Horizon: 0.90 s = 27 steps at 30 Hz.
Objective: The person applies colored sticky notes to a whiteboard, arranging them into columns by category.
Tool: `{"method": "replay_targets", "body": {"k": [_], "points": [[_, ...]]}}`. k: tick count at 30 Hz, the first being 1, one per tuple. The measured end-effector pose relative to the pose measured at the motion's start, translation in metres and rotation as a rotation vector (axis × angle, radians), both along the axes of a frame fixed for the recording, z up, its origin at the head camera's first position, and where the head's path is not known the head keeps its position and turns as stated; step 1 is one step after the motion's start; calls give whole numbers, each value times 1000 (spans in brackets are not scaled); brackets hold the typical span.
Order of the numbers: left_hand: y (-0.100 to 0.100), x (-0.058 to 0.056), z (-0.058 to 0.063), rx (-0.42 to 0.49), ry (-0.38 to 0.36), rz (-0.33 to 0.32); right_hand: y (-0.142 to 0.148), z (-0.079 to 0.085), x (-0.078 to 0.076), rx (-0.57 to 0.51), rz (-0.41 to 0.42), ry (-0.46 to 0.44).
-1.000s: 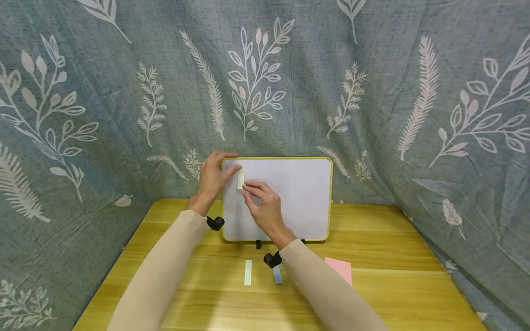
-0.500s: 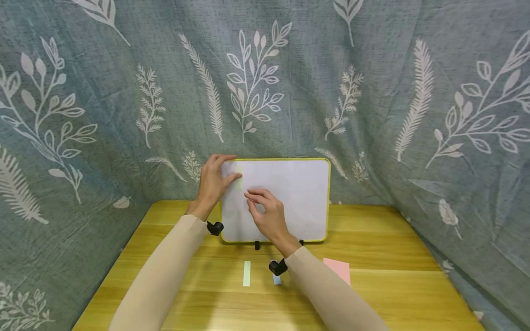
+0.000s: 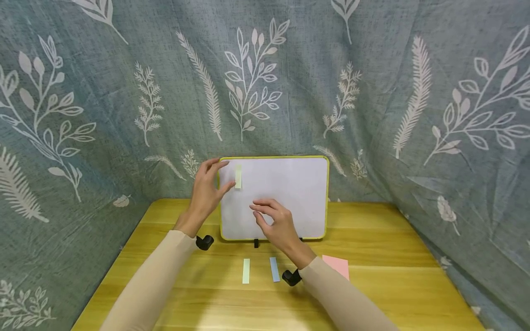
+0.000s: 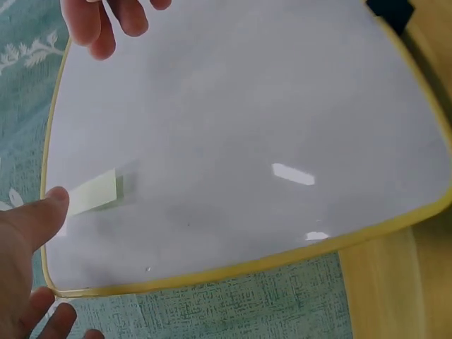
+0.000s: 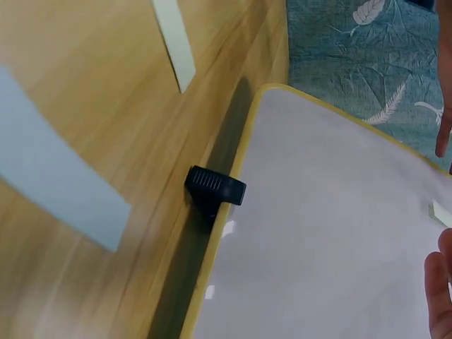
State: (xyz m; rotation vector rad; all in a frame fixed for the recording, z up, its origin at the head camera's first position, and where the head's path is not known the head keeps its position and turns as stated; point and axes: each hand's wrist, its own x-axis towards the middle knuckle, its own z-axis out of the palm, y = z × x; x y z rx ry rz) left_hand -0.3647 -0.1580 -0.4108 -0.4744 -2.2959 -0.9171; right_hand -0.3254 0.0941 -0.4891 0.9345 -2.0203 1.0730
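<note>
A whiteboard (image 3: 290,184) with a yellow frame stands upright at the back of the table. A pale green paper strip (image 3: 238,177) hangs vertically on its upper left; in the left wrist view the strip's lower end (image 4: 106,189) shows a darker edge beside it. My left hand (image 3: 204,189) is at the board's left edge, fingers spread and holding nothing, the thumb tip close to the strip. Below and right of the strip, my right hand (image 3: 278,224) hovers in front of the board with loosely bent fingers and nothing between them.
On the wooden table (image 3: 372,239) before the board lie another pale green strip (image 3: 246,271), a blue strip (image 3: 274,269) and a pink sheet (image 3: 336,265), partly behind the right sleeve. Black feet (image 5: 215,187) hold the board's lower edge. A leaf-patterned curtain (image 3: 298,115) hangs behind.
My left hand has drawn back left and down from the strip, uncovering it on the board. The right hand has moved down and right, and the blue strip shows fully now.
</note>
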Motion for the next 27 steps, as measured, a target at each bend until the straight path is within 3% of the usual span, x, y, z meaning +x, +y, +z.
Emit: {"method": "replay_targets", "body": {"k": [5, 11, 18, 27], "points": [[-1, 18, -13, -43, 8, 8, 9, -2, 10, 24, 25, 38], [4, 42, -35, -103, 8, -29, 23, -9, 16, 60, 25, 59], [11, 65, -60, -171, 20, -121, 39, -18, 29, 113, 16, 36], [8, 84, -85, -306, -45, -233, 46, -24, 43, 220, 40, 0]]}}
